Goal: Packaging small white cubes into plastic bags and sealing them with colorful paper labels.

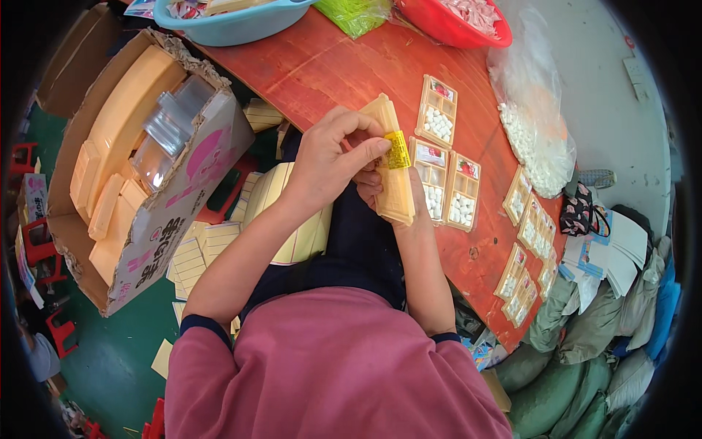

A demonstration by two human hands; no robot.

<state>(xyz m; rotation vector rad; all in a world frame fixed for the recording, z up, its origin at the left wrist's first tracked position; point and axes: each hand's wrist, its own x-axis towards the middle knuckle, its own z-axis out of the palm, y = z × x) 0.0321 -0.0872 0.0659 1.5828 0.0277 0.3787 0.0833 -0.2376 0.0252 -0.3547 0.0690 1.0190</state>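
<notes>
A narrow pale-yellow plastic tray (396, 194) is held up on edge over my lap, by the table's near edge. It may be several nested trays; I cannot tell. Around its middle sits a yellow sticker (397, 148) with dark print. My left hand (329, 150) is closed at the tray's side, its thumb and fingers pinching at the sticker's edge. Mostly hidden behind the tray, my right hand (368, 184) grips it from below, with some curled fingertips showing. Just right of it on the table lie compartment trays (463, 197) with white pellets and a red picture card.
More filled trays (519, 285) line the red-brown table's (344, 80) right side, near a clear bag of white pellets (537, 139). A blue basin (234, 25) and red basin (446, 22) stand at the back. To the left, a carton (172, 212) holds stacked plastic trays.
</notes>
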